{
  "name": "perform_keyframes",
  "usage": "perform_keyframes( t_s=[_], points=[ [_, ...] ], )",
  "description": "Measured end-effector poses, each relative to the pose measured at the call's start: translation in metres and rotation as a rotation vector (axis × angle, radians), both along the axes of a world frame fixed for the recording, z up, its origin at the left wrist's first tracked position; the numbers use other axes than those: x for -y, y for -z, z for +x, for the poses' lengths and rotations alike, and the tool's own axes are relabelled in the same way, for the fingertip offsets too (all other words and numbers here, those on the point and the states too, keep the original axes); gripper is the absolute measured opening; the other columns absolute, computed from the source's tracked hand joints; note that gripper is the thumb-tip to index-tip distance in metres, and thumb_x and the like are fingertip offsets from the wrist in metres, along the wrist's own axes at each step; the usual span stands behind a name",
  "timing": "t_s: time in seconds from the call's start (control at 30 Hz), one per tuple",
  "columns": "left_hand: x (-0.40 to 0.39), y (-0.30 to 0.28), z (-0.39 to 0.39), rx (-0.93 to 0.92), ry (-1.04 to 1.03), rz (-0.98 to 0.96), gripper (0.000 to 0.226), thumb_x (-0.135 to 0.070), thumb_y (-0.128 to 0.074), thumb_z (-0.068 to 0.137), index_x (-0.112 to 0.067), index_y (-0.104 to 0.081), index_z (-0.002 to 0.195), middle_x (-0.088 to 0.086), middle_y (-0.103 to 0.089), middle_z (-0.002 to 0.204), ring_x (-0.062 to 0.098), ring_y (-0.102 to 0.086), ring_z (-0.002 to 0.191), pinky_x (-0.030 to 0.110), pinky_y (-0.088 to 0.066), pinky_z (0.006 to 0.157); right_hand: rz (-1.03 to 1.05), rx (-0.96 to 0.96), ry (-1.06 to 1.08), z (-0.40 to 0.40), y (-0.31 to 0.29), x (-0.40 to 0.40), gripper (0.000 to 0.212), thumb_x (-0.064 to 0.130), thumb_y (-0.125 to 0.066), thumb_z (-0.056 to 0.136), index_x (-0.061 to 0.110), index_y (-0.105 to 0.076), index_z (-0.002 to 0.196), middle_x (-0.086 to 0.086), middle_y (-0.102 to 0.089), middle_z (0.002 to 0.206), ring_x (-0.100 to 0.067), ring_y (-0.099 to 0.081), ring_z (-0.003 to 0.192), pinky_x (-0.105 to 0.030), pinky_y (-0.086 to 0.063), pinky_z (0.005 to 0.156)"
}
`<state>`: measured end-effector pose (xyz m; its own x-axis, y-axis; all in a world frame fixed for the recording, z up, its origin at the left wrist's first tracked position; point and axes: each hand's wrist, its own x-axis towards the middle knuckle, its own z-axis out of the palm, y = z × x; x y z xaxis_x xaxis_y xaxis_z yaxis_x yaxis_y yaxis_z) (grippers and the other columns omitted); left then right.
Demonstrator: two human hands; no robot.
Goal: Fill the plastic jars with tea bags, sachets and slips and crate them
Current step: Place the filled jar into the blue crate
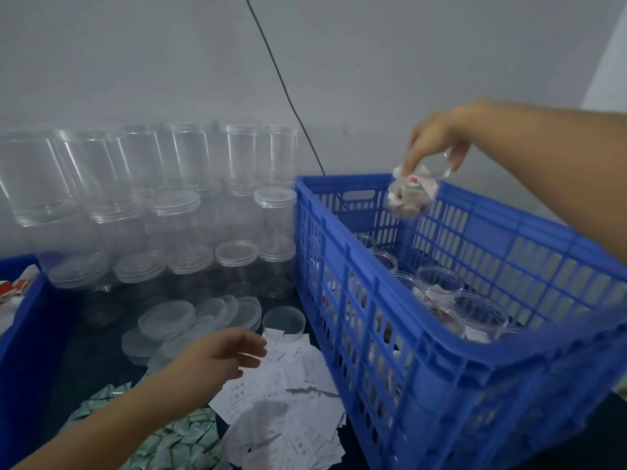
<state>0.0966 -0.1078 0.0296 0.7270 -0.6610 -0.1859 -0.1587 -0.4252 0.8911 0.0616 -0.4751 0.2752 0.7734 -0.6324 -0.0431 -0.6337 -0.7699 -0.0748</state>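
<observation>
We have a single wide-angle view, worn on the head, looking forward and down over the desk (101, 361). It sits close above the blue crate (441, 351) at right, with the stacked jars (176, 205) and the grey wall (169, 56) farther ahead.

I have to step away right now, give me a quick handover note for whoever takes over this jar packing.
Right hand holds a filled jar by its rim above the blue crate; keep that grip and lower it in.
Left hand is open, holding nothing, over the paper slips.
Done: several filled jars stand in the crate, uncapped.
Left: the stacked empty jars; sachets and loose lids lie nearby.
</observation>
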Motion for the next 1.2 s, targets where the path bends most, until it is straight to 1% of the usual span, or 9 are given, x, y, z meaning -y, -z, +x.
perform_keyframes(
  t_s=[0.1,0.27,0.4,0.57,0.73,0.87,1.03,1.13,1.2],
  points=[
    [0.022,-0.005,0.001,0.05,0.052,0.002,0.049,0.019,-0.036,0.085,-0.018,-0.064,0.101,-0.004,-0.07,0.1,0.003,-0.066,0.091,0.013,-0.049,0.074,-0.026,-0.072,-0.005,0.009,0.044,0.013,0.066,0.026,-0.075,0.09,0.006,-0.045,0.145,-0.016,-0.042,0.15,-0.04,-0.05,0.129,-0.047,-0.058,0.079],
    [0.055,-0.013,0.002,0.131,0.107,-0.034,0.051,0.018,-0.037,0.086,-0.025,-0.062,0.098,-0.008,-0.068,0.1,-0.003,-0.064,0.09,0.012,-0.049,0.076,-0.159,-0.163,-0.041,0.019,0.111,0.027,0.08,0.037,-0.075,0.088,0.02,-0.033,0.154,-0.013,-0.043,0.151,-0.032,-0.053,0.123,-0.036,-0.048,0.083],
    [0.067,-0.015,0.004,0.194,0.152,-0.037,0.056,0.017,-0.034,0.084,-0.031,-0.062,0.098,-0.012,-0.068,0.101,-0.008,-0.063,0.092,0.009,-0.048,0.076,-0.123,-0.273,-0.046,0.027,0.156,0.041,0.086,0.034,-0.072,0.091,0.021,-0.021,0.159,-0.014,-0.035,0.158,-0.036,-0.043,0.138,-0.042,-0.041,0.107],
    [0.07,-0.016,0.007,0.235,0.196,-0.045,0.058,0.016,-0.034,0.084,-0.034,-0.062,0.098,-0.014,-0.068,0.102,-0.008,-0.062,0.094,0.006,-0.047,0.078,-0.076,-0.354,-0.048,0.032,0.179,0.051,0.085,0.031,-0.065,0.095,0.016,-0.013,0.161,-0.01,-0.023,0.165,-0.034,-0.033,0.146,-0.043,-0.033,0.115],
    [0.069,-0.017,0.011,0.246,0.208,-0.046,0.059,0.015,-0.034,0.084,-0.035,-0.062,0.097,-0.015,-0.068,0.102,-0.007,-0.062,0.095,0.012,-0.049,0.084,0.045,-0.416,-0.06,0.033,0.182,0.047,0.08,0.023,-0.057,0.102,0.013,-0.004,0.161,-0.013,-0.015,0.167,-0.034,-0.033,0.146,-0.039,-0.036,0.109],
    [0.07,-0.018,0.009,0.25,0.206,-0.051,0.058,0.016,-0.033,0.084,-0.032,-0.062,0.098,-0.014,-0.067,0.102,-0.008,-0.062,0.092,0.007,-0.047,0.077,0.073,-0.457,-0.057,0.028,0.177,0.045,0.069,0.023,-0.051,0.106,0.009,-0.01,0.16,-0.014,-0.022,0.165,-0.033,-0.033,0.146,-0.039,-0.037,0.107],
    [0.061,-0.021,0.002,0.274,0.21,-0.024,0.056,0.014,-0.033,0.083,-0.033,-0.061,0.096,-0.015,-0.066,0.101,-0.009,-0.062,0.09,0.007,-0.047,0.076,0.13,-0.571,-0.055,0.022,0.169,0.035,0.071,0.029,-0.053,0.105,0.013,-0.012,0.16,-0.014,-0.02,0.165,-0.036,-0.029,0.148,-0.043,-0.039,0.103],
    [0.045,-0.026,0.001,0.298,0.199,0.002,0.055,0.013,-0.034,0.085,-0.036,-0.06,0.093,-0.017,-0.066,0.1,-0.01,-0.062,0.091,0.006,-0.047,0.076,0.025,-0.629,-0.065,0.028,0.154,0.022,0.057,0.029,-0.046,0.107,0.013,-0.025,0.158,-0.012,-0.027,0.162,-0.034,-0.037,0.143,-0.037,-0.045,0.089],
    [0.032,-0.03,0.001,0.298,0.162,0.008,0.053,0.013,-0.036,0.086,-0.034,-0.061,0.092,-0.017,-0.067,0.098,-0.01,-0.062,0.09,0.013,-0.051,0.079,-0.058,-0.546,-0.08,0.034,0.14,0.012,0.048,0.024,-0.045,0.107,0.008,-0.038,0.151,-0.013,-0.04,0.153,-0.032,-0.05,0.124,-0.032,-0.047,0.076]
  ],
)
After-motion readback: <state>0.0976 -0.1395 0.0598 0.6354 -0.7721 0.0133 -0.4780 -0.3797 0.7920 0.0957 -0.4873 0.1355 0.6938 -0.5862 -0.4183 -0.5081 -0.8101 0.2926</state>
